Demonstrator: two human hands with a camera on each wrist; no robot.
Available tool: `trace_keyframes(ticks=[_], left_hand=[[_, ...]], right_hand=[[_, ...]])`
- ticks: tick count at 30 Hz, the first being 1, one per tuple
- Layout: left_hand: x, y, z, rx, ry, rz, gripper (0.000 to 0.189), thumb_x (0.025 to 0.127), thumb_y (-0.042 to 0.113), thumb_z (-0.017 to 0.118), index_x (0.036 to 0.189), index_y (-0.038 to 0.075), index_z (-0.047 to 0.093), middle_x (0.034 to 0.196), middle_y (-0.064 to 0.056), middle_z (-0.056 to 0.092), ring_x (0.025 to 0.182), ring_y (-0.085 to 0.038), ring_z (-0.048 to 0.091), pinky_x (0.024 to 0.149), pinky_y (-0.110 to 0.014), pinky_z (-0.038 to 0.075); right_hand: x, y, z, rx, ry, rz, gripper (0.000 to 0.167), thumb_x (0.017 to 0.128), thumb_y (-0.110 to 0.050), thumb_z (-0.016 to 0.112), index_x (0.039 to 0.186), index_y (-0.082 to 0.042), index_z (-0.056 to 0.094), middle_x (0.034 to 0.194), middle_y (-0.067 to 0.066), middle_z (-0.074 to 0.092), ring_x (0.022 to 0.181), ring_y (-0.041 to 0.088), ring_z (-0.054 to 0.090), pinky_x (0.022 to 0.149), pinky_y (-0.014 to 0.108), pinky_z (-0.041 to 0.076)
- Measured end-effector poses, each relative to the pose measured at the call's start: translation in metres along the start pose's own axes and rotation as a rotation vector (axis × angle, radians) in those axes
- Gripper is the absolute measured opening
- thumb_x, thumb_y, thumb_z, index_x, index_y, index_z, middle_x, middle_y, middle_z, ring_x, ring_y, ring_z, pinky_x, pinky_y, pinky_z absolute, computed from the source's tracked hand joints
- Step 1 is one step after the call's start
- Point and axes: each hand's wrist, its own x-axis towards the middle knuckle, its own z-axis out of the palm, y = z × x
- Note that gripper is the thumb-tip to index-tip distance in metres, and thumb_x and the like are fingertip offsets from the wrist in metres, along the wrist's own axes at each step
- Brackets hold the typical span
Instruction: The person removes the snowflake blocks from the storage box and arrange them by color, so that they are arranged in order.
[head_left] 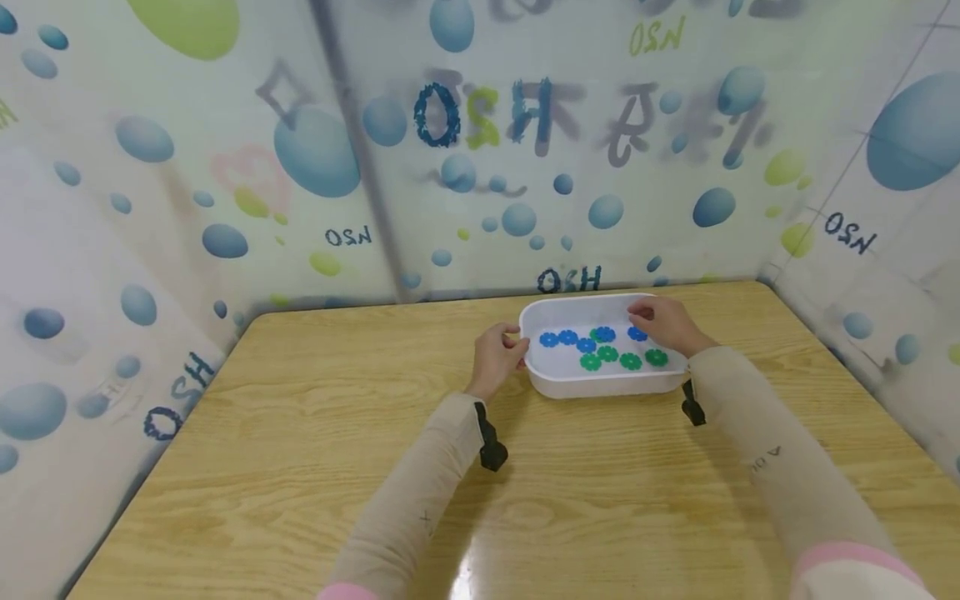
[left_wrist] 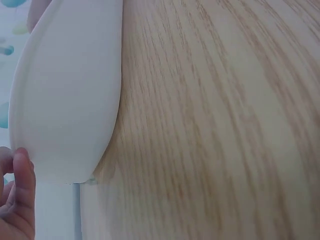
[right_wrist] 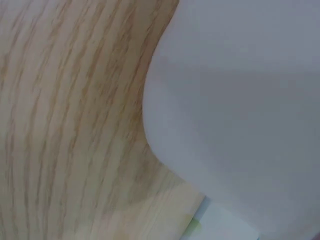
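A white plastic tray [head_left: 600, 387] stands at the back of the table. My left hand [head_left: 495, 358] holds its left end; in the left wrist view, the fingertips [left_wrist: 23, 165] touch its rim. Blue flower-shaped plastic pieces [head_left: 567, 337] and green flower-shaped plastic pieces [head_left: 631, 361] lie flat in the tray. Over its right side, my right hand [head_left: 667, 323] has its fingers bent, the tips just above a blue piece [head_left: 637, 334]. Whether anything is between those fingertips is hidden. The right wrist view shows mostly the tray's outer wall [right_wrist: 240, 110].
A wood-grain table [head_left: 360, 433] extends around the tray. Its back edge meets a wall covering [head_left: 465, 225] printed with blue and green drops. Black straps with small blocks [head_left: 491, 446] hang under the wrists.
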Motion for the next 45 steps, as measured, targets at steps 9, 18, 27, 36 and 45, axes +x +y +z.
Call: trace_keyframes(ticks=[9,18,27,36,45], left_hand=[[0.003,-0.003,0.001,-0.019,0.010,0.003,0.027,0.080,0.003,0.061,0.105,-0.007,0.057,0.071,-0.010,0.053,0.061,-0.031,0.062,0.051,-0.028,0.053],[0.002,-0.004,0.002,-0.033,0.005,0.001,0.028,0.080,0.002,0.062,0.105,-0.008,0.057,0.071,-0.010,0.054,0.062,-0.032,0.062,0.051,-0.028,0.053],[0.002,-0.004,0.001,-0.024,0.008,-0.005,0.027,0.080,0.003,0.062,0.105,-0.007,0.057,0.072,-0.010,0.056,0.059,-0.027,0.062,0.049,-0.023,0.052],[0.002,-0.005,0.002,-0.019,0.006,0.008,0.027,0.081,0.003,0.061,0.105,-0.007,0.057,0.072,-0.010,0.055,0.059,-0.027,0.062,0.049,-0.022,0.051],[0.002,-0.004,0.002,-0.014,0.002,0.002,0.028,0.081,0.004,0.061,0.106,-0.006,0.057,0.072,-0.010,0.053,0.055,-0.020,0.060,0.051,-0.025,0.053]], right_hand=[[0.007,0.004,0.005,-0.020,-0.053,0.036,0.030,0.091,-0.010,0.046,0.115,0.008,0.050,0.109,0.024,0.052,0.101,0.034,0.048,0.091,0.048,0.039],[0.009,0.010,0.011,-0.064,-0.092,0.056,0.034,0.090,-0.007,0.047,0.119,0.010,0.046,0.112,0.025,0.050,0.102,0.036,0.046,0.092,0.049,0.037],[0.010,0.014,0.014,-0.099,-0.117,0.053,0.035,0.087,-0.003,0.049,0.119,0.009,0.046,0.116,0.027,0.048,0.110,0.040,0.042,0.097,0.052,0.030],[0.010,0.014,0.015,-0.065,-0.146,0.037,0.034,0.085,-0.001,0.052,0.117,0.010,0.048,0.111,0.026,0.051,0.105,0.038,0.045,0.095,0.051,0.033],[0.012,0.015,0.016,-0.039,-0.158,0.042,0.034,0.084,-0.005,0.056,0.114,0.010,0.050,0.107,0.024,0.053,0.097,0.033,0.048,0.092,0.049,0.036]])
